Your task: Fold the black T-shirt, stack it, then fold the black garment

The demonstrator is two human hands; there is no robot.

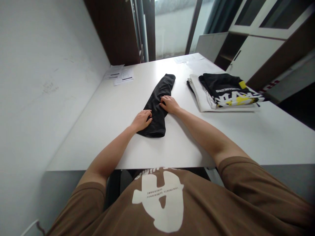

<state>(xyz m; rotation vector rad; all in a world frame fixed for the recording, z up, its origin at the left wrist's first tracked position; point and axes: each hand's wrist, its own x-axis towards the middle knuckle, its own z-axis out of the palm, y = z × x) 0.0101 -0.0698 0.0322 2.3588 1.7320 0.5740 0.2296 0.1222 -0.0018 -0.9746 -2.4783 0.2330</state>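
A black folded garment [157, 95] lies in a long narrow shape on the white table, slanting from near left to far right. Its exact kind does not show. My left hand [142, 120] rests on its left near edge, with bent fingers and thumb closed on the cloth. Farther up, on the right edge, my right hand [169, 104] has its fingers curled onto the fabric. Both fingertips press against the garment's upper side, partly hidden by the knuckles.
To the right lies a stack of folded clothes [226, 91], black and white with yellow print, on the white table [98, 144]. Paper sheets [124, 76] lie at the back left beside the wall [49, 82]. Cabinets [261, 54] stand behind the table at the right.
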